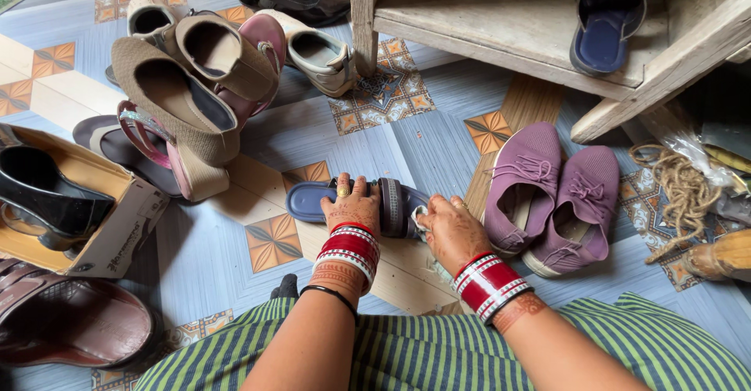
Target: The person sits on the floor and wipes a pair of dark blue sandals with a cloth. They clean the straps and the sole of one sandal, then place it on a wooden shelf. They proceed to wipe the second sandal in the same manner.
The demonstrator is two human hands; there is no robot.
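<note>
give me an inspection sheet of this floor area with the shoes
surface: patterned tiled floor, partly bare.
job's things: navy slide sandal flat on the floor; a matching one in the wooden rack.
clutter: purple sneakers side by side; heap of wedges and sandals; black heel in a cardboard box; brown sandal; jute rope.
grippers: left hand presses the sandal; right hand holds a whitish cloth against it.
cables: nothing seen.
surroundings: grass at the top left corner.

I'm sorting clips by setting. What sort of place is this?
Probably a home entryway or shoe corner: a patterned tiled floor strewn with a pile of sandals, a rough wooden shoe rack, and both hands on a blue slipper.
</note>
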